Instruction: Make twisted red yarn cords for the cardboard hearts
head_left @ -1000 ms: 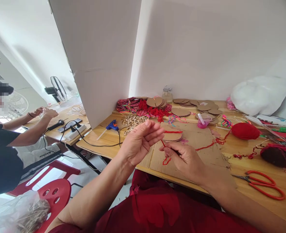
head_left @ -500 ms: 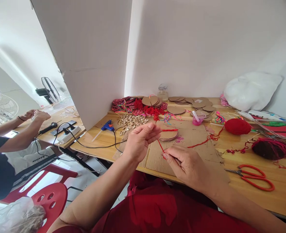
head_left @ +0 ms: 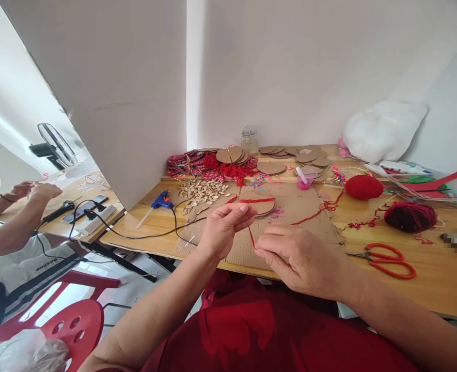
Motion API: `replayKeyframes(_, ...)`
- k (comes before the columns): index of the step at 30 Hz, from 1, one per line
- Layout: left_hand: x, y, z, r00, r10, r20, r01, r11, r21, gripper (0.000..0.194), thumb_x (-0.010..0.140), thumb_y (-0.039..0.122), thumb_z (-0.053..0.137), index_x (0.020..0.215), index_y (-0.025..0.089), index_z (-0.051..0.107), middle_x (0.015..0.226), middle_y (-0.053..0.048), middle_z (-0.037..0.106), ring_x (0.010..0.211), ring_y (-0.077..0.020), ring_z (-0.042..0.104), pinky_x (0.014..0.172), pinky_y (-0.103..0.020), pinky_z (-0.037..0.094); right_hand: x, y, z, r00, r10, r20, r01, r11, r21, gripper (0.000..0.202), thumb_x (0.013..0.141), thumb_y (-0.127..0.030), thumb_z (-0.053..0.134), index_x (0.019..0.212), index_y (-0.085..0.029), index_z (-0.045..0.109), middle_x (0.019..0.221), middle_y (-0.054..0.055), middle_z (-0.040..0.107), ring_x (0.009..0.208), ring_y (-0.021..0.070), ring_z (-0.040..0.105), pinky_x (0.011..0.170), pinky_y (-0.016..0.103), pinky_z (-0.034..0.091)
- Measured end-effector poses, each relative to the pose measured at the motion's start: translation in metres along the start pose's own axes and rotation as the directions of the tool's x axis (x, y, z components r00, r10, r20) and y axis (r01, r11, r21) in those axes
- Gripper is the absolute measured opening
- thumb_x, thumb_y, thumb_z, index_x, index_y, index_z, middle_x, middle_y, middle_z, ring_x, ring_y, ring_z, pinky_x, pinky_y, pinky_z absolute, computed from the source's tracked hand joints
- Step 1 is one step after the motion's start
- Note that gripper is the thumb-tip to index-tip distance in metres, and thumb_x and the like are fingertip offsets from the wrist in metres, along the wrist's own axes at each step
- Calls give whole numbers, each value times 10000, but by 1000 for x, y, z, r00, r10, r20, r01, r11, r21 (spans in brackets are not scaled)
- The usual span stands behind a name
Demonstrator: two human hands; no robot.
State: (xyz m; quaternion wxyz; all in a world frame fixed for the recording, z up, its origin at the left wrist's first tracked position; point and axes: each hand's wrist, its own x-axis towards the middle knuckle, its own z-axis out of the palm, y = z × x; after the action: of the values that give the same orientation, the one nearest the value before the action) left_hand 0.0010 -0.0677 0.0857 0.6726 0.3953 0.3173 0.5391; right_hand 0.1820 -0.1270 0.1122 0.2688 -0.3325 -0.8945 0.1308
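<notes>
Between my two hands a strand of red yarn (head_left: pixel 252 237) is stretched above the front of the table. My left hand (head_left: pixel 226 227) pinches the yarn, with a bit of red showing past its fingertips. Lower and to the right, my right hand (head_left: pixel 294 258) grips the other end between thumb and forefinger. Behind my hands lies a round cardboard disc (head_left: pixel 266 207) with a red yarn strand (head_left: pixel 257 200) across it, on a flat cardboard sheet (head_left: pixel 309 206). A ball of red yarn (head_left: pixel 363 187) sits to the right, its tail trailing leftwards.
Orange-handled scissors (head_left: pixel 391 260) and a dark red yarn ball (head_left: pixel 411 216) lie right. Leftwards are a blue glue gun (head_left: pixel 162 200) with its cord and a heap of shells (head_left: pixel 203 194). A pink cup (head_left: pixel 305 179) and a glass jar (head_left: pixel 249 140) stand behind. A co-worker's hands (head_left: pixel 38 192) are far left.
My view has turned slightly right, so the scene sits further left. My hands still hold the yarn; the right hand has come a little nearer the left.
</notes>
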Motion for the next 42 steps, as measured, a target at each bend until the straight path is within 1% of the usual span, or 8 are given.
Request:
replayKeyframes(5,-12,-14,0,989,-113,100,102,989,107,250,660,340,879,749,139,760,750,-52,751,712,-153,696,786,-290,539,10,12,-20,988,-60,-140,63,998,22,228,985,-179,462,820,-193,620,792,24,590,742,151,525,673,289,391)
replayKeyframes(10,-20,-16,3,942,-285,176,274,958,89,249,672,333,874,758,133,755,798,-92,768,848,-236,738,904,-394,536,15,29,-24,975,-53,-214,62,998,34,230,964,-158,480,784,-196,618,721,-8,567,677,127,493,643,267,376)
replayKeyframes(14,-20,-15,3,924,-331,192,316,943,104,241,679,312,872,760,120,751,802,-100,768,857,-238,740,897,-394,541,14,31,-19,970,-39,-241,51,998,44,253,979,-172,464,792,-191,632,722,-4,573,668,124,493,644,267,376)
replayKeyframes(18,-22,-14,6,927,-317,202,294,946,134,214,677,292,872,743,125,756,774,-90,765,833,-226,739,886,-387,546,13,33,-17,963,-43,-267,56,998,42,228,950,-149,496,772,-188,632,686,-14,566,633,116,476,620,260,363)
replayKeyframes(24,-23,-10,9,927,-313,208,289,947,138,208,680,282,873,755,125,760,785,-97,770,805,-225,741,854,-401,570,10,48,-11,952,113,-285,-49,974,221,218,980,-230,518,820,-170,654,723,-10,604,643,109,504,626,252,378)
replayKeyframes(29,-22,-2,13,933,-281,225,282,959,32,245,691,297,870,798,109,757,809,-108,771,819,-231,746,825,-374,591,4,59,10,941,256,-224,-136,887,442,277,990,-357,531,831,-171,660,695,-13,581,619,114,496,574,242,383)
replayKeyframes(33,-19,3,16,951,-238,198,257,963,-79,245,701,281,862,813,100,740,814,-91,764,834,-228,747,831,-355,597,-2,61,32,951,257,-173,-117,815,567,237,988,-356,530,884,-188,661,778,1,618,736,143,566,667,254,441)
replayKeyframes(42,-6,4,12,994,-74,80,88,979,-184,173,766,257,814,846,133,724,850,-47,753,884,-189,737,897,-326,570,-12,41,46,936,336,-100,-270,872,408,268,1009,-330,493,859,-188,664,736,-4,635,692,135,572,654,261,412)
